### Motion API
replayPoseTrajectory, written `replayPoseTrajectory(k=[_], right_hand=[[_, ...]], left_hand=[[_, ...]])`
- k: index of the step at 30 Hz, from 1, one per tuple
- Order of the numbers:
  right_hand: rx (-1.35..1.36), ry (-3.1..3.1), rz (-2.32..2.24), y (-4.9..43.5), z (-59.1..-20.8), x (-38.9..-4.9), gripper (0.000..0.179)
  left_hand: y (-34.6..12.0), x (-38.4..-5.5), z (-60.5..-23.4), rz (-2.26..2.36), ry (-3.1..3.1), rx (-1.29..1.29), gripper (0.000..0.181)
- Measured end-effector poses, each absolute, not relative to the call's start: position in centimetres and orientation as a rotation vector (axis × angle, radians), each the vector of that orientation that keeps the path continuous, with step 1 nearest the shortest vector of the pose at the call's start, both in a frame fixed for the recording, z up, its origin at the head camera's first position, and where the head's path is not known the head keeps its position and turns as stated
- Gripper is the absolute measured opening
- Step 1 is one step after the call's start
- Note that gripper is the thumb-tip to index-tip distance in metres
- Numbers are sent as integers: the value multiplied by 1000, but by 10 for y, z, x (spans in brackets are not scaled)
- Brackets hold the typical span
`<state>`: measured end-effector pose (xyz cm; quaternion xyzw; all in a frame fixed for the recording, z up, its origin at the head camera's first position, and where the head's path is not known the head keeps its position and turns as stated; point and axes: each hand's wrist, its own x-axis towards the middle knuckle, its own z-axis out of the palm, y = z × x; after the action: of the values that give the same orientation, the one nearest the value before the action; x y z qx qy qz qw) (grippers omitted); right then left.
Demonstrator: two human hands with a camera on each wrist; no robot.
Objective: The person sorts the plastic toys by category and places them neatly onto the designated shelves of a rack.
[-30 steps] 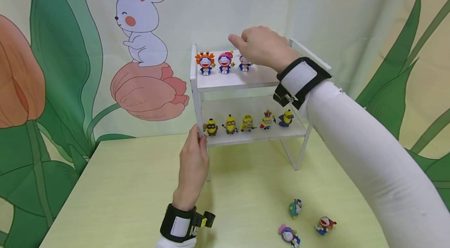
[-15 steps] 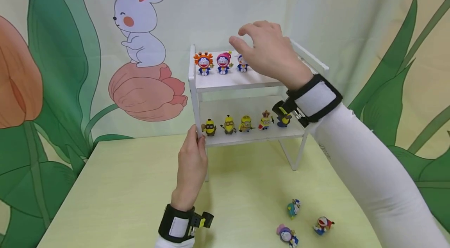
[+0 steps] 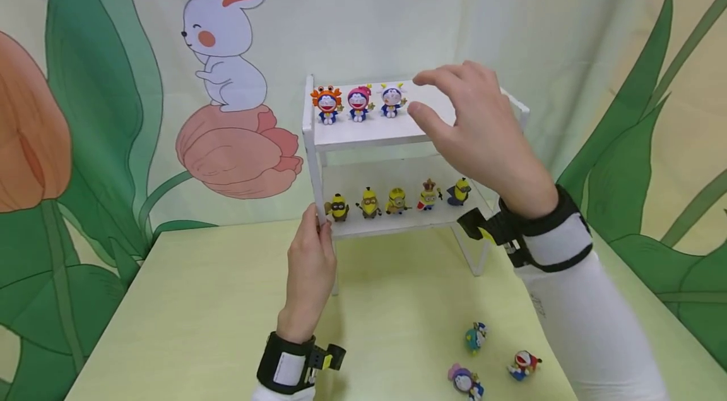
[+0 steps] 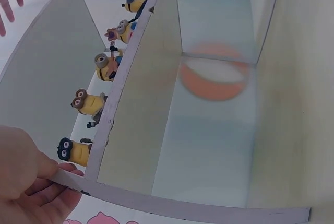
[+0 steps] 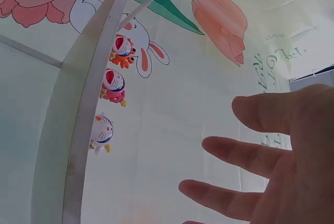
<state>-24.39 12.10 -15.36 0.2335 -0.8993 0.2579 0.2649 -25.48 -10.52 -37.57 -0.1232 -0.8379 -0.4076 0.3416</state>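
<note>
A white two-tier shelf (image 3: 369, 137) stands on the table. My left hand (image 3: 309, 268) grips its left upright at lower-board height; in the left wrist view the fingers curl round the frame. My right hand (image 3: 483, 129) hovers before the top board's right part, fingers spread, holding nothing. On the top board sit a crab-hat figurine (image 3: 327, 104), a pink-hat figurine (image 3: 359, 103) and a white-hat figurine (image 3: 391, 100), the last nearest my right fingertips. Several yellow Minion figurines (image 3: 369, 203) line the lower board, also visible in the left wrist view.
On the table's front right lie a teal figurine (image 3: 476, 338), a red-hatted figurine (image 3: 524, 365) and a purple-hatted figurine (image 3: 466, 381). A printed curtain (image 3: 363, 9) with a rabbit and tulips hangs right behind the shelf.
My right hand has moved right and down, back from the white-hat figurine, with its fingers spreading wider. That figurine now shows fully. The left hand keeps its grip on the upright.
</note>
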Motion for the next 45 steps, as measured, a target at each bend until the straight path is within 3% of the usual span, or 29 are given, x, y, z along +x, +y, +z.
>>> replayPoseTrajectory(k=[22,27,35,45], right_hand=[[837,-2585,393,184,-279,-211,37],[908,-2700,366,197,-309,-215,35],[1250,-2965,467,206,-337,-223,40],[1293,-3197,556,206,-372,-225,48]], left_hand=[[-103,-254,-376,-1074,-2190,-321,26],[-103,-253,-376,-1063,-2189,-308,25],[-110,-252,-376,-1047,-2164,-294,22],[-109,-253,-376,-1067,-2176,-306,25]])
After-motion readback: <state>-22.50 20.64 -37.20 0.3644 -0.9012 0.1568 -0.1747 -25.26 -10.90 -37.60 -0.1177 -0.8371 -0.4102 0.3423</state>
